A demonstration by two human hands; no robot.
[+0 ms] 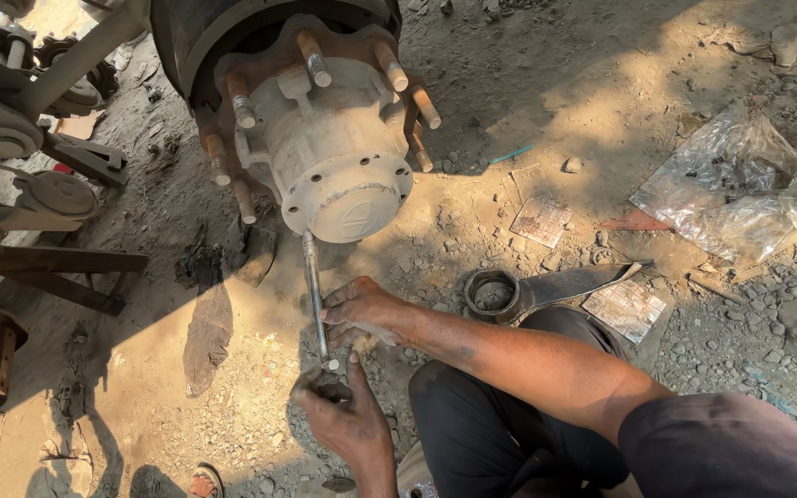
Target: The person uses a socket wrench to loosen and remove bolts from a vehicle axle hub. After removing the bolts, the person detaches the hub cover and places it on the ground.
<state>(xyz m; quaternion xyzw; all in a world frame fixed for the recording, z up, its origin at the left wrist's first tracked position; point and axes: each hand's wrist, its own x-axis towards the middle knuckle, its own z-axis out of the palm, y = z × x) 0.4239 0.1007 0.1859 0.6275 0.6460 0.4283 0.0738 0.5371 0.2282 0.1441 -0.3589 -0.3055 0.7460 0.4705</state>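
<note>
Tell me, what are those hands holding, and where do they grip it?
The right hand grips a long metal rod near its lower end. The left hand pinches a small dark part just below; what it is cannot be told.

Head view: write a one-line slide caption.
Right hand grips a long metal rod below a dusty wheel hub; left hand pinches a small part.
</note>
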